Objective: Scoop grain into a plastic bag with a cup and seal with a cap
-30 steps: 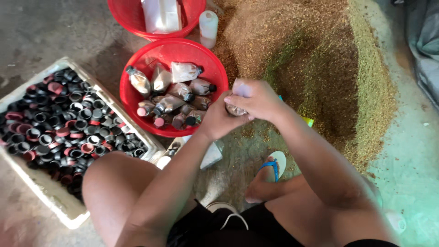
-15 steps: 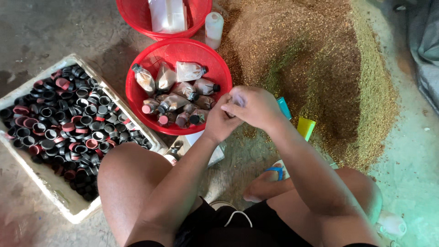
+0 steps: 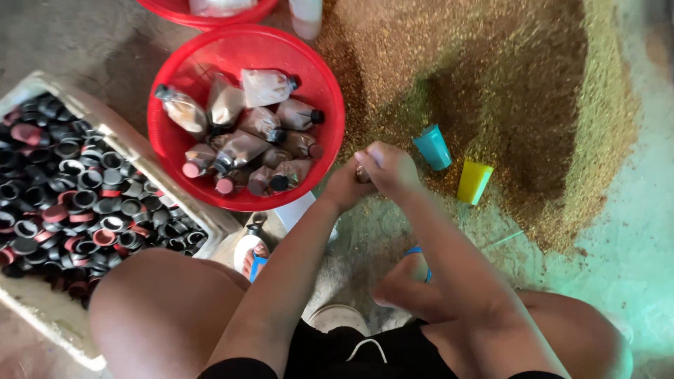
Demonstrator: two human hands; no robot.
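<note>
Your left hand [image 3: 345, 188]: it meets your right in front of you, just past the near rim of the red basin; its grip is clenched around a small object pressed between both hands.
Your right hand [image 3: 390, 168]: fingers curl over the top of the same small object, grip clenched on it.
Small object [image 3: 362, 173]: only a brownish sliver shows between your hands, so you cannot tell what it is; it sits above the floor, between the basin and the blue cup.
Red basin [image 3: 210, 56]: round, plastic, on the floor to the left of your hands, holding a pile of filled bottles.
Filled bottles [image 3: 263, 125]: small clear bottles of brownish grain lying on their sides and overlapping, with black, red or pink caps.
Crate of caps [image 3: 70, 182]: a white foam box at your left knee, touching the basin's side, heaped with loose black and red caps.
Grain heap [image 3: 505, 91]: a broad brown-gold mound spread on the floor to the right of the basin.
Blue cup [image 3: 432, 147]: tilted in the edge of the grain, just beside your right hand.
Yellow cup [image 3: 474, 182]: tilted too, just right of the blue one, rim in the grain.
Second basin [image 3: 203, 8]: red, only its near rim shows at the top edge.
Your feet: the blue sandal [image 3: 418, 254] shows below your forearms.
</note>
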